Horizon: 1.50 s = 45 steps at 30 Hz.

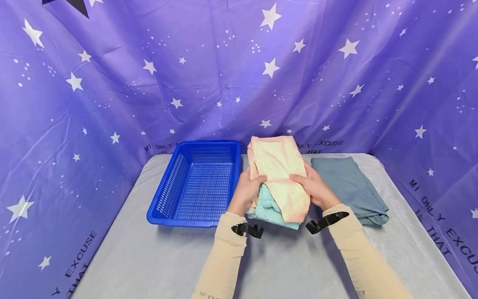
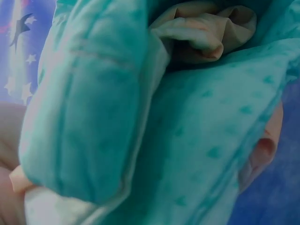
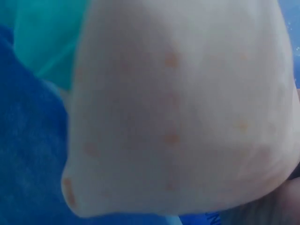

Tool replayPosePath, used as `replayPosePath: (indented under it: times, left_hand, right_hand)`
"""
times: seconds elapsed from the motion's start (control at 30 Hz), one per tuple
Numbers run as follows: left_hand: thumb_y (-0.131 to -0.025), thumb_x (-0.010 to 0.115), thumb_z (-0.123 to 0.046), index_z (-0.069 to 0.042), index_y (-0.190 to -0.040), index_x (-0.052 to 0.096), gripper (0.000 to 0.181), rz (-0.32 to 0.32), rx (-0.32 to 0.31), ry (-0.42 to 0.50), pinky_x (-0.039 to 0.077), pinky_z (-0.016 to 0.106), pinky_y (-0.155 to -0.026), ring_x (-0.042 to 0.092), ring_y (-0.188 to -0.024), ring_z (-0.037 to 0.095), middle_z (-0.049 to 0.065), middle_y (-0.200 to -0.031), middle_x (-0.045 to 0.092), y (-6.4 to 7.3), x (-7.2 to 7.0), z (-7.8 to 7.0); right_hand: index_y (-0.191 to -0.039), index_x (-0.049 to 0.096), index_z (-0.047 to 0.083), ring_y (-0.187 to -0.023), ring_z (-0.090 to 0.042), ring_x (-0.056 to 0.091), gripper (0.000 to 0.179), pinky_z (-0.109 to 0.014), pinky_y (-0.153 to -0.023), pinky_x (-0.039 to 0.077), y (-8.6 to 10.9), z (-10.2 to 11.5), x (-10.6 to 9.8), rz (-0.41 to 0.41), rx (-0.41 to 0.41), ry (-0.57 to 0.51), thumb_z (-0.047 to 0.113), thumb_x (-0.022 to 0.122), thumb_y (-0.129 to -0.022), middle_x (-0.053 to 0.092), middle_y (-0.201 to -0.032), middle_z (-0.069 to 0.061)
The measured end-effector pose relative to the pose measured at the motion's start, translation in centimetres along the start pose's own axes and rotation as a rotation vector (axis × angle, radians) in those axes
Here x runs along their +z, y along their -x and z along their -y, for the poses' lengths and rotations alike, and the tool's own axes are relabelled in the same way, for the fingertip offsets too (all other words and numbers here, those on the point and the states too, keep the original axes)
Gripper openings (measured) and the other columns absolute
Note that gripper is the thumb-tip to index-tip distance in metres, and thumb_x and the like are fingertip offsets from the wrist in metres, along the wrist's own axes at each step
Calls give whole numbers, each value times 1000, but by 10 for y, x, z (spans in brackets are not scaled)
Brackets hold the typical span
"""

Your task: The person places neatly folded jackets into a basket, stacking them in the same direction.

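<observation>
A folded peach garment (image 1: 280, 160) is held up over the table, with mint-green fabric (image 1: 270, 211) showing under its lower edge. My left hand (image 1: 248, 187) grips its left side, thumb on top. On the opposite side my right hand (image 1: 315, 185) holds it the same way. Close up in the left wrist view, the green fabric (image 2: 201, 126) has small darker marks and a padded fold, with a crumpled bit of peach cloth (image 2: 201, 33) tucked inside. Pale, faintly spotted cloth (image 3: 178, 112) fills most of the right wrist view.
To the left stands a blue plastic basket (image 1: 154, 203) with perforated walls and nothing in it. A folded grey-blue cloth (image 1: 347, 182) lies right of my hands. The table has a pale grey cover (image 1: 149, 265). Purple star-printed curtains (image 1: 224, 83) enclose the back and sides.
</observation>
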State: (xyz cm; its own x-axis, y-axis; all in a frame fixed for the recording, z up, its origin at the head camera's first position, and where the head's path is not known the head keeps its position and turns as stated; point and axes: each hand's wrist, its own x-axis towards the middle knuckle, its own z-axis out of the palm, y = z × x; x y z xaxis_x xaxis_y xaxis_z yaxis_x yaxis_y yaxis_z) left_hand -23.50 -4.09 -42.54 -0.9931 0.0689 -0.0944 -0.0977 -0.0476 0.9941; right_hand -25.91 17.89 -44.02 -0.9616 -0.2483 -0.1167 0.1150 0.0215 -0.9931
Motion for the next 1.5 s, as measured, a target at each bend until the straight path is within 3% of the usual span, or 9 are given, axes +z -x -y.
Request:
replayPosePath:
  times: [0.23, 0.37, 0.47, 0.63, 0.77, 0.83, 0.9, 1.13, 1.5]
  left_hand:
    - [-102, 58, -9, -10, -153, 42, 54, 41, 22, -24, 51, 41, -107, 64, -119, 26, 15, -139, 62, 6, -22, -12]
    - [-102, 58, -11, -6, -161, 25, 67, 62, 10, -63, 37, 44, -120, 47, -142, 27, 14, -157, 45, 9, -32, -19]
    - [-103, 58, -12, -6, -163, 19, 72, 70, -1, -81, 32, 46, -123, 38, -148, 27, 13, -163, 38, 11, -37, -24]
    - [-104, 57, -15, -15, -163, 24, 68, 106, -1, -109, 41, 45, -117, 51, -137, 25, 9, -156, 47, 16, -47, -32]
    - [-105, 56, -15, -19, -162, 28, 63, 119, 4, -116, 53, 37, -102, 64, -116, 20, 10, -144, 58, 18, -54, -38]
    - [-105, 56, -15, -20, -160, 32, 60, 117, -1, -110, 56, 32, -91, 68, -100, 17, 11, -134, 63, 19, -58, -41]
    - [-105, 55, -15, -19, -158, 34, 58, 119, -6, -96, 57, 30, -86, 68, -94, 15, 11, -130, 64, 20, -62, -44]
    - [-104, 56, -12, -16, -157, 35, 57, 94, -1, -108, 58, 30, -88, 68, -99, 16, 12, -132, 64, 24, -76, -51]
    - [-105, 55, -17, -20, -158, 33, 57, 94, -51, -121, 61, 33, -83, 72, -94, 17, 14, -129, 65, 24, -106, -54]
  right_hand:
    - [-166, 10, 18, -98, -8, 68, 80, -28, -83, 59, 1, 7, 15, 48, -14, -53, 13, 58, -103, 38, -151, -23]
    - [-165, 12, 18, -98, -11, 69, 78, -31, -82, 60, 3, 9, 20, 74, -26, -83, 12, 58, -103, 38, -151, -22]
    - [-165, 12, 19, -98, -12, 70, 78, -33, -82, 61, 4, 12, 23, 95, -35, -100, 12, 58, -103, 39, -151, -22]
    - [-165, 10, 21, -102, -12, 70, 78, -32, -84, 61, 7, 17, 29, 123, -38, -113, 12, 57, -104, 38, -153, -20]
    - [-166, 9, 22, -107, -12, 68, 80, -32, -87, 60, 7, 22, 35, 137, -45, -122, 12, 58, -103, 35, -157, -20]
    - [-166, 9, 22, -109, -13, 67, 81, -32, -87, 60, 7, 25, 38, 145, -48, -128, 11, 58, -103, 34, -158, -20]
    - [-166, 9, 21, -110, -13, 66, 81, -31, -87, 60, 6, 27, 42, 154, -50, -132, 11, 58, -103, 34, -158, -20]
    - [-165, 9, 20, -115, -14, 62, 79, -30, -90, 58, 1, 32, 55, 177, -41, -135, 9, 56, -103, 34, -159, -17]
    - [-164, 12, 15, -132, -25, 49, 78, -25, -97, 52, -12, 31, 83, 186, -65, -117, 6, 57, -101, 36, -158, -18]
